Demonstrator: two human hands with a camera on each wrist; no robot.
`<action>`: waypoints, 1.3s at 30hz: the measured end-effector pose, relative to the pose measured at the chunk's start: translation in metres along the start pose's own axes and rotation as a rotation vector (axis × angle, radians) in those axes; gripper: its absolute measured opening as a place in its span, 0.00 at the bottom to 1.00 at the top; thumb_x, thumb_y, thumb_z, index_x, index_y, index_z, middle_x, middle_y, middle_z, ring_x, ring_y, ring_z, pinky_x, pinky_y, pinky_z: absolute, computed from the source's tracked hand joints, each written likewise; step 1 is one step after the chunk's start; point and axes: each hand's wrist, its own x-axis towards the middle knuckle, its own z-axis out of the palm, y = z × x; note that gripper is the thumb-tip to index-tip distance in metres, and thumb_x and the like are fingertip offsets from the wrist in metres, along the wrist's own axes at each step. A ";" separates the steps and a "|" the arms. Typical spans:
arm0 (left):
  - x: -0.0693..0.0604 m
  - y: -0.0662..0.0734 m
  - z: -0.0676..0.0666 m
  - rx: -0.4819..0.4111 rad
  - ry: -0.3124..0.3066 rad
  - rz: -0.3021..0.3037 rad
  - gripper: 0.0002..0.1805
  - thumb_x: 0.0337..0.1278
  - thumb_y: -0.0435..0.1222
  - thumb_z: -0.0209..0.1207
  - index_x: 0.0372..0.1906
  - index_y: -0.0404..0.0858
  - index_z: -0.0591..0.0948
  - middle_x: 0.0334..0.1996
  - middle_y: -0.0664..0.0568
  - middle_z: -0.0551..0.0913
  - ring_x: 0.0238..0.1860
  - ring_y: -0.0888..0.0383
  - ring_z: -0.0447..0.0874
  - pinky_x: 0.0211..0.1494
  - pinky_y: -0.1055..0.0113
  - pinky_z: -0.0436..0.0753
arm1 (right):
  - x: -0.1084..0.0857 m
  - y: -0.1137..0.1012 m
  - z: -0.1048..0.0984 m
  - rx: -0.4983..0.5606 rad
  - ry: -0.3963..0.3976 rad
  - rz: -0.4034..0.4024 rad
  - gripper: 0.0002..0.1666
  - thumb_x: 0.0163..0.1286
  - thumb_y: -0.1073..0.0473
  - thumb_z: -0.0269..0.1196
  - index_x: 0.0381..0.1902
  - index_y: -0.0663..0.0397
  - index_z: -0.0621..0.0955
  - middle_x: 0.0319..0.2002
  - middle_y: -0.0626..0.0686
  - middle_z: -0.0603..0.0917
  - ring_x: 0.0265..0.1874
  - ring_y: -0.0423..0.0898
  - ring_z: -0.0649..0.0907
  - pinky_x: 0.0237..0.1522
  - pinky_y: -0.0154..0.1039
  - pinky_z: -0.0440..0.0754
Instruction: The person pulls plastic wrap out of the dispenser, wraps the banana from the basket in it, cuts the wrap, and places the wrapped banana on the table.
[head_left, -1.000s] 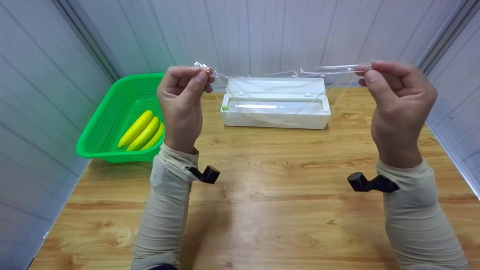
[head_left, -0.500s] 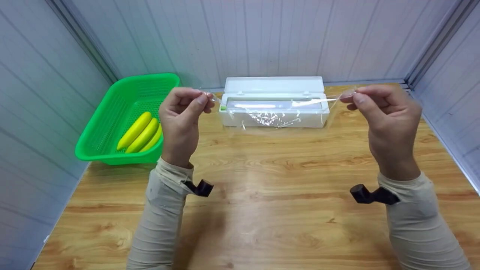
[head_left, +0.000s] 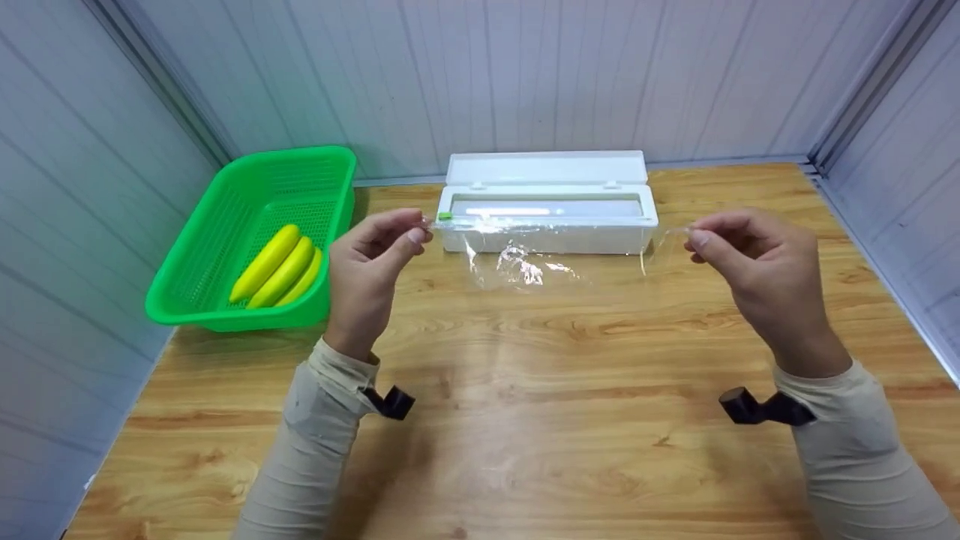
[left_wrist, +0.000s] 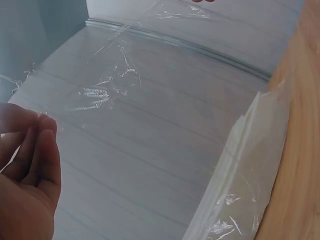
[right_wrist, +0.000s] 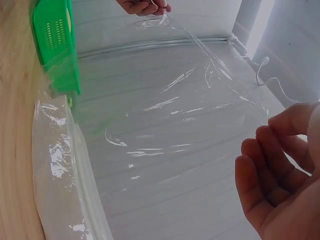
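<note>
A clear sheet of plastic wrap (head_left: 525, 266) spans the space between my two hands, its glints showing in all three views. My left hand (head_left: 371, 274) pinches one corner between thumb and forefinger; the opposite corner is pinched by my right hand (head_left: 772, 274). Behind the sheet stands a white wrap dispenser box (head_left: 547, 241), lid raised, with a green slider (head_left: 445, 216) at its left end. Through the film, the box (left_wrist: 245, 165) shows in the left wrist view. Where the sheet's lower edge hangs is hard to tell.
A green plastic basket (head_left: 161, 300) stands at the left, close beside my left hand, with yellow bananas (head_left: 281, 270) inside. Panelled walls (head_left: 525, 82) enclose the wooden table (head_left: 540, 420) at the back and both sides.
Both hands have come down and nearer, lowering the plastic wrap from above the dispenser box to in front of it. The basket and box have stayed in place.
</note>
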 end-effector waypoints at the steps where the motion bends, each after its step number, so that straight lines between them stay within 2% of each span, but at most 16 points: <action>1: -0.003 -0.001 -0.001 0.045 -0.008 0.002 0.10 0.60 0.24 0.64 0.46 0.26 0.85 0.40 0.38 0.86 0.39 0.49 0.85 0.42 0.64 0.83 | -0.001 0.001 -0.001 -0.013 -0.013 -0.001 0.06 0.63 0.79 0.64 0.38 0.80 0.81 0.34 0.62 0.85 0.31 0.46 0.83 0.36 0.31 0.82; 6: -0.012 -0.006 -0.004 0.258 -0.045 0.076 0.11 0.58 0.25 0.66 0.46 0.26 0.84 0.38 0.44 0.87 0.38 0.50 0.85 0.42 0.65 0.84 | -0.007 0.003 -0.002 -0.097 -0.030 0.016 0.05 0.64 0.79 0.63 0.38 0.78 0.82 0.46 0.63 0.82 0.43 0.49 0.84 0.41 0.30 0.82; 9: -0.015 -0.008 -0.005 0.365 -0.040 0.139 0.09 0.56 0.25 0.68 0.43 0.29 0.86 0.36 0.47 0.87 0.36 0.54 0.84 0.42 0.66 0.84 | -0.009 0.003 -0.001 -0.121 -0.025 0.026 0.05 0.64 0.78 0.63 0.38 0.78 0.82 0.49 0.65 0.82 0.49 0.52 0.83 0.43 0.30 0.82; 14: -0.018 -0.012 -0.006 0.502 -0.024 0.251 0.05 0.52 0.23 0.69 0.35 0.31 0.87 0.31 0.48 0.86 0.31 0.56 0.81 0.38 0.69 0.82 | -0.014 0.004 -0.002 -0.012 -0.057 0.047 0.04 0.65 0.79 0.62 0.38 0.80 0.80 0.47 0.68 0.83 0.42 0.51 0.84 0.41 0.31 0.82; 17: -0.021 -0.011 -0.007 0.524 -0.035 0.265 0.04 0.51 0.23 0.69 0.33 0.30 0.87 0.31 0.45 0.82 0.33 0.55 0.79 0.38 0.67 0.82 | -0.018 0.006 -0.003 0.023 -0.076 0.056 0.04 0.65 0.80 0.60 0.37 0.80 0.80 0.45 0.68 0.83 0.38 0.49 0.84 0.38 0.31 0.82; 20: -0.024 -0.009 -0.010 0.471 -0.084 0.209 0.03 0.54 0.24 0.68 0.33 0.30 0.86 0.40 0.44 0.80 0.41 0.54 0.79 0.43 0.65 0.82 | -0.022 0.010 -0.005 0.024 -0.092 0.054 0.03 0.66 0.80 0.60 0.37 0.80 0.80 0.44 0.68 0.83 0.36 0.48 0.84 0.34 0.31 0.81; 23: -0.029 -0.008 -0.014 0.337 -0.160 0.129 0.02 0.58 0.24 0.65 0.34 0.31 0.83 0.49 0.43 0.81 0.50 0.50 0.80 0.50 0.61 0.82 | -0.026 0.014 -0.006 0.000 -0.121 0.067 0.03 0.65 0.80 0.60 0.36 0.78 0.80 0.40 0.67 0.84 0.33 0.48 0.84 0.31 0.31 0.79; 25: -0.033 -0.009 -0.017 0.236 -0.202 0.063 0.02 0.61 0.24 0.62 0.35 0.31 0.81 0.50 0.42 0.83 0.53 0.47 0.81 0.53 0.59 0.81 | -0.029 0.016 -0.006 -0.024 -0.157 0.087 0.03 0.65 0.80 0.60 0.36 0.76 0.81 0.37 0.65 0.85 0.31 0.47 0.84 0.30 0.31 0.79; 29: -0.041 -0.014 -0.021 0.072 -0.238 -0.058 0.03 0.64 0.26 0.59 0.36 0.27 0.77 0.40 0.35 0.86 0.44 0.45 0.86 0.51 0.56 0.83 | -0.034 0.022 -0.005 -0.049 -0.257 0.127 0.04 0.66 0.79 0.60 0.36 0.73 0.82 0.33 0.63 0.85 0.30 0.47 0.84 0.30 0.31 0.81; 32: -0.044 -0.020 -0.020 -0.007 -0.245 -0.114 0.06 0.65 0.28 0.59 0.36 0.27 0.76 0.32 0.36 0.85 0.37 0.45 0.87 0.46 0.54 0.85 | -0.036 0.025 -0.007 -0.057 -0.336 0.153 0.05 0.67 0.79 0.60 0.37 0.71 0.81 0.32 0.61 0.85 0.30 0.47 0.85 0.32 0.33 0.83; 35: -0.046 -0.025 -0.019 -0.039 -0.267 -0.139 0.07 0.65 0.29 0.59 0.36 0.27 0.75 0.27 0.39 0.83 0.32 0.45 0.87 0.41 0.53 0.86 | -0.039 0.027 -0.010 -0.030 -0.402 0.171 0.05 0.68 0.79 0.58 0.37 0.70 0.80 0.33 0.60 0.85 0.32 0.47 0.85 0.34 0.34 0.84; 39: -0.051 -0.032 -0.017 -0.044 -0.300 -0.174 0.05 0.65 0.28 0.59 0.36 0.28 0.75 0.25 0.40 0.81 0.25 0.48 0.85 0.31 0.58 0.85 | -0.043 0.030 -0.014 0.087 -0.497 0.151 0.07 0.68 0.81 0.55 0.37 0.72 0.78 0.39 0.63 0.84 0.40 0.49 0.85 0.41 0.35 0.84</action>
